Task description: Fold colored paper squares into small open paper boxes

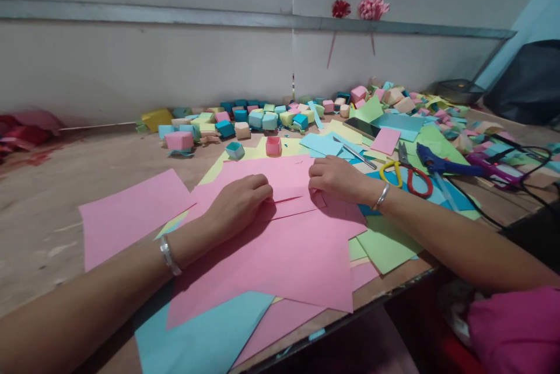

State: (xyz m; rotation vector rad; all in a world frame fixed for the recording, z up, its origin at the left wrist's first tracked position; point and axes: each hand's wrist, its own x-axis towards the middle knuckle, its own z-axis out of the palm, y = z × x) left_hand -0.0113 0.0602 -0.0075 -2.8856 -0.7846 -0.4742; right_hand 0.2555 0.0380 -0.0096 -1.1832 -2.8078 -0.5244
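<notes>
A folded strip of pink paper (pixel 292 206) stretches between my two hands, over larger pink sheets (pixel 301 263). My left hand (pixel 245 202) has its fingers curled onto the strip's left end. At the other end, my right hand (pixel 335 180) grips the paper with bent fingers. Both sets of fingertips are partly hidden. Just beyond the strip stand a small pink paper box (pixel 273 146) and a light blue one (pixel 235 150), both open at the top.
Several small coloured paper boxes (pixel 256 119) line the wall. To the right lie scissors (pixel 405 170), a blue glue gun (pixel 446 161), a pen (pixel 356 153), a phone (pixel 362 127) and a black cable (pixel 485 217). A blue sheet (pixel 196 339) lies by the table's front edge.
</notes>
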